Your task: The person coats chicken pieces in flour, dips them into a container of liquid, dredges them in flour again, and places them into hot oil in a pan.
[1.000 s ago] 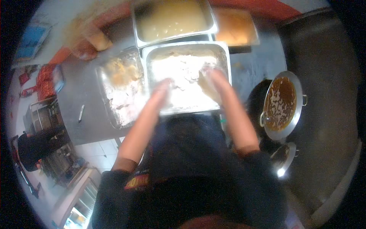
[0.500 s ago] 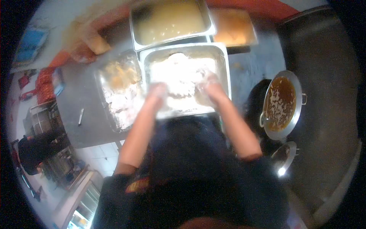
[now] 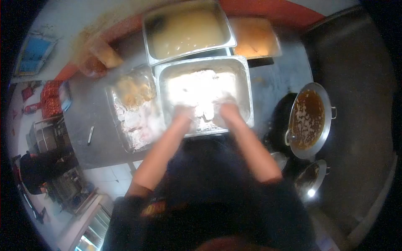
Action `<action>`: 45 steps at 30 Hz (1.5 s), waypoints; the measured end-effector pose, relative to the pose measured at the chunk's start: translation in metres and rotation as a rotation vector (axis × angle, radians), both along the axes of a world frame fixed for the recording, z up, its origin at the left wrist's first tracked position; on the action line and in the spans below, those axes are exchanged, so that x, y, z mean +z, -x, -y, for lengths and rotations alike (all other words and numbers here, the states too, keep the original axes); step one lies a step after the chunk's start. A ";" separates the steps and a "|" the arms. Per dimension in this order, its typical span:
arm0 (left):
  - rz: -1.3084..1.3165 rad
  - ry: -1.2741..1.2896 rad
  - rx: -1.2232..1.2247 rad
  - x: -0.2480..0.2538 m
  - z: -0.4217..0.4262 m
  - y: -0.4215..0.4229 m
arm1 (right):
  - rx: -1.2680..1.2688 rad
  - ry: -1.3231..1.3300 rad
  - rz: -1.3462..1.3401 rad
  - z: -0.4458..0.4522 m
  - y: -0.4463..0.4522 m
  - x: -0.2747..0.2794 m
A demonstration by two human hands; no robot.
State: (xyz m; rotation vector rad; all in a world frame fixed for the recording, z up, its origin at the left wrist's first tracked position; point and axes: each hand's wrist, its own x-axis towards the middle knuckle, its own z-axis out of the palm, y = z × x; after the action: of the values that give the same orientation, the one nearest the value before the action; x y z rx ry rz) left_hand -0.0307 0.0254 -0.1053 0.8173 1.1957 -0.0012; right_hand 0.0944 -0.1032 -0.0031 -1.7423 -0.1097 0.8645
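Observation:
A metal tray (image 3: 247, 83) in front of me holds a heap of white powder (image 3: 199, 85), brightly overexposed. Both hands are inside the tray, at its near side. My left hand (image 3: 184, 115) is at the left of the powder and my right hand (image 3: 225, 109) at the right, a short gap between them. White powder covers the fingers, and blur and glare hide their shape and whatever they may hold. Left of the tray lies a clear container (image 3: 114, 102) with powder-coated pieces and an orange-brown portion. Behind stands a deep tray of pale yellowish liquid (image 3: 186, 31).
An orange-filled container (image 3: 253, 37) stands at the back right. To the right is a pan of brown oil (image 3: 309, 119) with pale bits, a smaller pan (image 3: 310, 178) below it. A pen-like object (image 3: 91, 135) lies on the grey table (image 3: 79, 117). A person in black (image 3: 37, 167) is at far left.
Both hands have moved toward the near edge of the tray and closer together. The powder heap has changed shape. The whole view has shifted slightly, with the trays lower in the picture.

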 end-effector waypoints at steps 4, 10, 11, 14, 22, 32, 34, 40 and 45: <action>0.252 -0.311 -0.345 0.006 -0.011 0.021 | 0.070 0.136 0.090 0.011 -0.029 0.017; 0.134 0.268 0.199 0.038 -0.002 -0.046 | 0.468 0.261 0.329 -0.063 -0.059 -0.017; 0.238 0.275 0.246 0.010 0.000 -0.054 | 0.646 0.437 0.627 -0.071 -0.059 -0.010; 0.351 0.306 0.291 0.047 0.006 -0.064 | 0.592 0.358 0.484 -0.072 -0.056 -0.058; 0.045 -0.015 -0.079 0.054 -0.021 0.001 | 0.634 0.374 0.429 -0.007 -0.054 0.012; 0.151 -0.156 0.056 -0.001 -0.007 -0.027 | 0.916 0.678 0.913 -0.066 -0.014 -0.014; 0.128 -0.161 0.098 0.002 -0.010 -0.022 | 0.822 0.450 0.874 -0.059 -0.023 -0.024; 0.014 -0.171 -0.393 0.042 -0.010 0.003 | 0.543 -0.021 0.463 -0.018 -0.050 0.030; 0.081 -0.134 0.048 0.022 -0.009 -0.041 | 0.403 0.123 0.154 -0.012 -0.063 -0.068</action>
State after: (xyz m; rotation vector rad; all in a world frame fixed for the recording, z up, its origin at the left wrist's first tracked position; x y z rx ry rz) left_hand 0.0101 0.0344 -0.0837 0.8976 1.1474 0.1515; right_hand 0.1572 -0.0914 -0.0711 -1.9352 -0.5348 1.0413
